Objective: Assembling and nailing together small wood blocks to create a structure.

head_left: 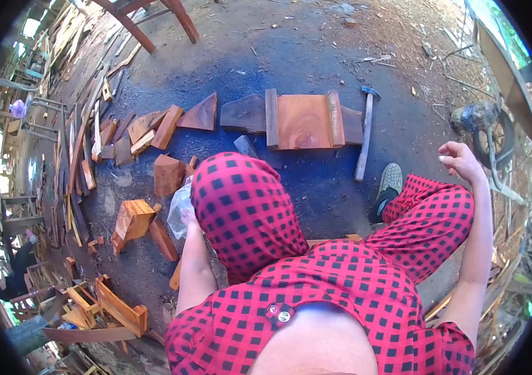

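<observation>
Beside my raised left knee, my left hand (188, 216) grips a clear plastic bag (179, 209); the knee and the bag hide most of its fingers. My right hand (461, 162) is held up above my right knee, fingers loosely bent and apart, with nothing in it. On the ground ahead lies a wooden piece (303, 122) with a broad reddish panel between two upright side strips. Darker boards stick out at both its sides. A hammer (365, 134) with a blue head and a pale handle lies just right of it.
Wood offcuts (166, 127) run leftward from the panel. A thick wooden block (133, 219) and small wooden frames (119, 306) lie at my left. Long scrap strips (78, 150) cover the far left. Chair legs (181, 22) stand at the top, and a wheel (494, 140) at the right.
</observation>
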{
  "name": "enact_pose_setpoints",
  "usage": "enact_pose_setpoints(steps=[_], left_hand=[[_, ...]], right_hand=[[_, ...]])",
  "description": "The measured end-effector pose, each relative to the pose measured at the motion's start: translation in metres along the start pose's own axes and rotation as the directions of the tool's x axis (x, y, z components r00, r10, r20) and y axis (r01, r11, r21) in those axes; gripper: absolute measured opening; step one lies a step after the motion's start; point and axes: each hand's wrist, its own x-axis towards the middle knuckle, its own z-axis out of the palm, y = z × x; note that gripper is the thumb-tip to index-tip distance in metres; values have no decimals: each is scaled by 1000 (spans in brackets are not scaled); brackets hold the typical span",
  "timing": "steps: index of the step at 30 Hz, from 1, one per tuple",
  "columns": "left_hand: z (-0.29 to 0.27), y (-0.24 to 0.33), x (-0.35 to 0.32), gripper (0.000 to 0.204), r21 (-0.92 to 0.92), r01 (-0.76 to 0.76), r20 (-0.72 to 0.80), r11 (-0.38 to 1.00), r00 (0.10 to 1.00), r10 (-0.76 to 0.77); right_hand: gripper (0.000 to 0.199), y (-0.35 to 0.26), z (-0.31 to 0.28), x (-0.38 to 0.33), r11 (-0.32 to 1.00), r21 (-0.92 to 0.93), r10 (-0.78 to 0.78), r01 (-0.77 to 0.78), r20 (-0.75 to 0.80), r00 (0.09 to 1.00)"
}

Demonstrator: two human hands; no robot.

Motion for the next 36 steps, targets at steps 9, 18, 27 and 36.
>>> enact_pose_setpoints(steps=[9,18,27,36], left_hand=[[-8,8,8,37,-30,-2,82,1000,997,5],[-26,4,-10,34,-115,75,104,991,993,-63],[-72,-34,-37,32,-329,215,15,920,975,-222],[-51,-79,-20,29,-24,40,-203,999,978,-44]], right_hand=[[23,-3,-1,-5,998,-7,-63,63,11,998],[26,-24,11,-10,974,-81,-211,212,15,977],[29,-53,37,-44,935,-179,-311,307,7,951],[31,-75,53,-66,853,-222,-476,473,42,878]])
